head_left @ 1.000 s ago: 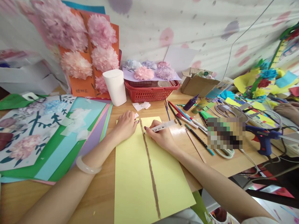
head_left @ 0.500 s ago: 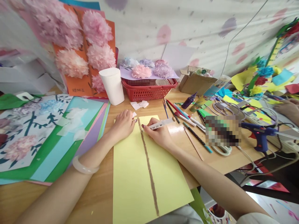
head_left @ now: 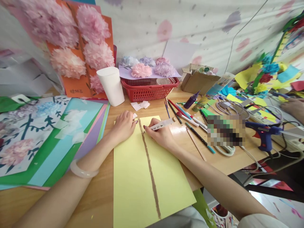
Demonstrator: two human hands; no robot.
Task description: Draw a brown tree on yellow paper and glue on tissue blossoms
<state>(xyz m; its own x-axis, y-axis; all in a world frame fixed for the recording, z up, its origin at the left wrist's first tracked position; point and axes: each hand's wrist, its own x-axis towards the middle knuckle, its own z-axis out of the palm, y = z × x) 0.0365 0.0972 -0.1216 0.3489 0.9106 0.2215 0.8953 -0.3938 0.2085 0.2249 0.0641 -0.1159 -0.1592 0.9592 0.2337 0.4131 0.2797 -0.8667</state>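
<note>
Taking the yellow sheet as the clock's centre, with twelve at its far end from the person, a wooden table (head_left: 99, 193) is carrying nearly everything. At ten o'clock a spread of coloured papers (head_left: 47, 169) is overlapping in layers. Towards eleven an orange board (head_left: 72, 91) is standing behind, bearing ruffled pink flowers (head_left: 93, 23). The yellow sheet (head_left: 133, 180) itself is lying directly before the person, a brown stripe (head_left: 152, 176) running along it from twelve towards six.

At twelve, beyond the sheet, a red basket (head_left: 148, 94) is sitting on the table, and a white container (head_left: 112, 90) is standing just beside it, towards eleven.

The left hand (head_left: 123, 127) is resting at the sheet's eleven o'clock edge, fingers loosely bent; whether anything is lying under them one cannot tell. The right hand (head_left: 162, 136) is bearing on the sheet towards twelve, its fingers closing in a writing grip around a white marker. Around two o'clock a blue glue gun (head_left: 264, 136) is lying among cables.

The white marker (head_left: 162, 124) is slanting, its tip pointing towards ten and sitting at the stripe. At twelve, small white scraps (head_left: 140, 105) are lying near the basket.
</note>
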